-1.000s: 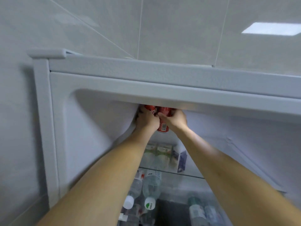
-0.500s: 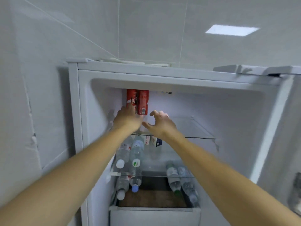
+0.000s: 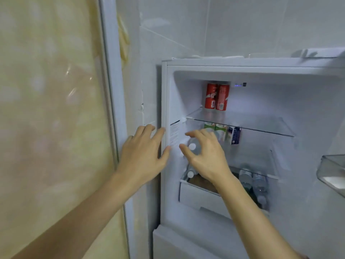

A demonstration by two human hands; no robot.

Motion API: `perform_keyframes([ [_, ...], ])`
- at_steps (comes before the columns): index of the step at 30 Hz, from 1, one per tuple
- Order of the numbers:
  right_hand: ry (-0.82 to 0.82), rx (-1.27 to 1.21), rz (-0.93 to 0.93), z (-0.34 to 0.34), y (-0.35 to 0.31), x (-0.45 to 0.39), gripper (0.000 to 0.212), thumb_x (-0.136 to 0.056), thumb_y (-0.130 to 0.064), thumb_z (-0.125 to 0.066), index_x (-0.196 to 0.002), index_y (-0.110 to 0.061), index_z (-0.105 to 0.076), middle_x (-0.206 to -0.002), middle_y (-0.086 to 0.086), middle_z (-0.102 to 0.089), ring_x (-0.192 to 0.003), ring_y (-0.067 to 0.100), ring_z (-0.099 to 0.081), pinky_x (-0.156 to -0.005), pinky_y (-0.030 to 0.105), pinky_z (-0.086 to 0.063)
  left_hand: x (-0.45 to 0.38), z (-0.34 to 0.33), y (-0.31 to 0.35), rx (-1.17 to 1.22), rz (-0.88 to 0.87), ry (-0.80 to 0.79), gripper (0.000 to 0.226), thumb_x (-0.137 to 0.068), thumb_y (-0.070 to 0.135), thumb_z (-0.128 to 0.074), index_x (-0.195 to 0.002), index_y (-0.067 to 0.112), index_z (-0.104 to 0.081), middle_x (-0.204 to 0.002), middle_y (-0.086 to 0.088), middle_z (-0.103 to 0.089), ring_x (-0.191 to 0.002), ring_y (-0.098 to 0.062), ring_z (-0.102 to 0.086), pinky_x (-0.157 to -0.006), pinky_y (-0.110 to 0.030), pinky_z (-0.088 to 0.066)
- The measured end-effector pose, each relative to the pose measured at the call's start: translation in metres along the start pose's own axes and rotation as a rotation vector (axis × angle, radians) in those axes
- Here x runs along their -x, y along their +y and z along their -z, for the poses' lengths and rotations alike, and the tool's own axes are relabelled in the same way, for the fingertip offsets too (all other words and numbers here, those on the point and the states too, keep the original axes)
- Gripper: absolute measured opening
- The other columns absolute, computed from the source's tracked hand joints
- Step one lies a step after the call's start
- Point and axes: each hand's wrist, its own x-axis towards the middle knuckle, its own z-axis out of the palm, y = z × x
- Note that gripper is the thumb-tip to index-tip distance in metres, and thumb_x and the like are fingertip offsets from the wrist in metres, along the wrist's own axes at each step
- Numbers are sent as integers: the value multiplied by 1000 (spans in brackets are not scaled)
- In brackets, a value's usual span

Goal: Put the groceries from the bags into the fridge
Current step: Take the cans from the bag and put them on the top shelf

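Observation:
The white fridge (image 3: 261,62) stands open. Two red cans (image 3: 216,97) stand side by side at the back left of the top glass shelf (image 3: 252,122). Below it are small cartons (image 3: 221,129) and water bottles (image 3: 252,182) lying on lower shelves. My left hand (image 3: 143,154) hovers in front of the fridge's left frame, fingers spread and holding nothing. My right hand (image 3: 203,157) is just inside the opening below the top shelf, fingers apart and empty, partly hiding a bottle with a white cap (image 3: 192,146).
A frosted glass panel with a pale frame (image 3: 110,90) fills the left side. Tiled wall (image 3: 224,25) rises behind the fridge. The door shelf (image 3: 330,171) juts in at the right edge. A white drawer (image 3: 197,197) sits at the compartment's bottom.
Both hands let go of the two red cans on the top shelf and drew back and down out of the fridge. The view swung away to the left.

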Motion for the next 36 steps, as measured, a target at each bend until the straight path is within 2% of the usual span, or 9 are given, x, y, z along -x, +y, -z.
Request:
perform_keyframes([
  [3,-90,-108,118,-26,-61,42,47,-89,-56,-58,-124,-26,-65,-118,-9,-63,-114,18,-53,-92,37,-48,81,48,-20,-73,134,-27,61,-92,55,-42,-142,23,-54,-135,-4,-57,-128,-25,-51,-85,-43,-51],
  [8,-271,-315,354,-71,-195,141,43,-88,-46,-59,-125,-25,-65,-114,-8,-62,-113,18,-53,-91,45,-51,231,137,-48,-232,330,3,54,-94,50,-49,-141,24,-56,-132,-1,-60,-125,-22,-54,-84,-41,-49],
  [14,-478,-508,595,-99,-352,264,48,-88,-53,-58,-125,-24,-66,-116,-8,-64,-115,21,-56,-93,43,-51,437,249,-89,-426,711,-80,60,-91,53,-45,-141,23,-57,-131,-3,-62,-123,-25,-56,-87,-43,-48],
  [19,-610,-686,792,-99,-482,398,44,-89,-50,-58,-124,-23,-66,-113,-6,-64,-112,21,-57,-89,36,-50,616,357,-77,-565,1035,-104,62,-92,56,-40,-144,24,-52,-135,-2,-59,-126,-25,-53,-89,-45,-49],
  [23,-816,-796,952,-91,-563,524,45,-90,-48,-58,-129,-25,-61,-116,-8,-60,-113,18,-53,-86,32,-47,752,418,-42,-635,1288,-99,62,-91,55,-39,-142,23,-55,-134,-2,-59,-123,-27,-54,-88,-45,-48],
  [26,-980,-832,1089,-93,-609,613,47,-92,-49,-55,-133,-25,-58,-118,-8,-58,-112,17,-52,-87,33,-48,840,448,-6,-679,1504,-98,56,-90,50,-48,-140,25,-55,-131,-1,-60,-119,-27,-56,-86,-43,-48],
  [30,-1185,-830,1265,-105,-655,718,45,-92,-36,-64,-135,-23,-56,-126,-4,-58,-117,21,-52,-94,34,-50,943,463,43,-635,1807,-117,59,-89,47,-49,-143,25,-50,-128,-2,-60,-118,-28,-54,-86,-44,-50],
  [33,-1358,-816,1367,-124,-678,790,41,-92,-28,-65,-131,-21,-58,-126,0,-60,-116,24,-54,-95,39,-51,1002,455,62,-579,1989,-49,55,-94,36,-59,-145,20,-50,-130,-5,-60,-125,-29,-52,-91,-44,-51],
  [36,-1498,-768,1456,-157,-700,857,32,-90,-23,-64,-123,-22,-61,-118,-2,-62,-111,24,-57,-92,38,-52,1044,431,54,-475,2099,-22,48,-97,33,-57,-142,19,-52,-129,-4,-60,-126,-27,-50,-92,-43,-51],
])
